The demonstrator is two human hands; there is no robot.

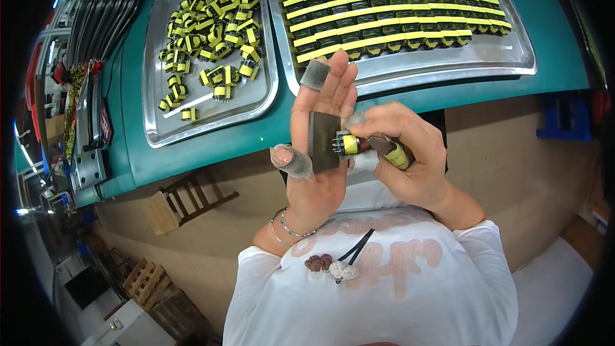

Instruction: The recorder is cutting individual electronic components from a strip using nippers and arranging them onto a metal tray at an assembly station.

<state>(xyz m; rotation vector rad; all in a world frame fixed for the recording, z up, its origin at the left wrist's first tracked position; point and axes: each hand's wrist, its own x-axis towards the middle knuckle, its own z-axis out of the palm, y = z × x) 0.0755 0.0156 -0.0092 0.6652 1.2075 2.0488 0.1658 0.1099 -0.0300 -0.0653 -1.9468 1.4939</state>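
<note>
My left hand is palm up with its fingers stretched out and carries a dark, flat rectangular block. The thumb lies along the block's side; thumb and one finger wear grey wraps. My right hand pinches a small transformer with yellow tape and a black base. Its metal pins point at the block's face, close to or touching it. Also within the right hand is a yellow-wrapped piece with a dark, flat part beside it; its kind is unclear. Wraps cover fingertips of this hand too.
On the green table, a metal tray at left bears a loose heap of yellow-and-black transformers. Another tray bears them in tight rows. Black cables lie far left. A wooden stool stands on the floor.
</note>
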